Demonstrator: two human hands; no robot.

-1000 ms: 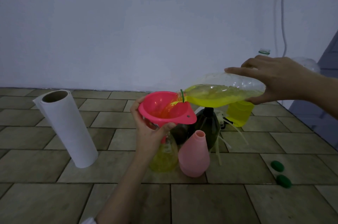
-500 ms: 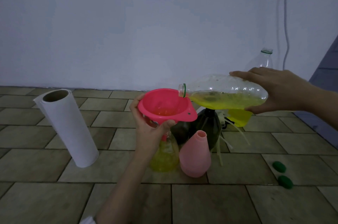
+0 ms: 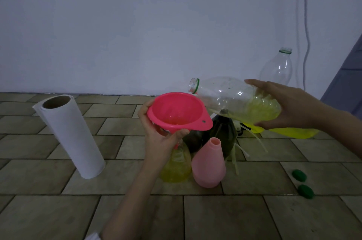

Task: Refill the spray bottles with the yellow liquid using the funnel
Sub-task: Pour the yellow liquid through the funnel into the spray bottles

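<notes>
My left hand grips the pink funnel under its rim; the funnel's spout sits in a clear spray bottle partly full of yellow liquid. A little liquid lies in the funnel's bottom. My right hand holds a clear plastic bottle by its base, neck tilted up and to the left, just above the funnel's right rim. The yellow liquid has pooled at the bottle's base end. A pink spray bottle without a cap stands right of the clear one, and a dark bottle stands behind it.
A white paper roll stands at the left. An empty clear bottle is by the back wall. Two green caps lie at the right. A yellow object and loose spray tubes lie behind the bottles. A cable hangs down the wall.
My right hand has tipped the plastic bottle back, raising its neck off the funnel. The pour has stopped and the liquid has run to the bottle's base. The left hand stays on the funnel.
</notes>
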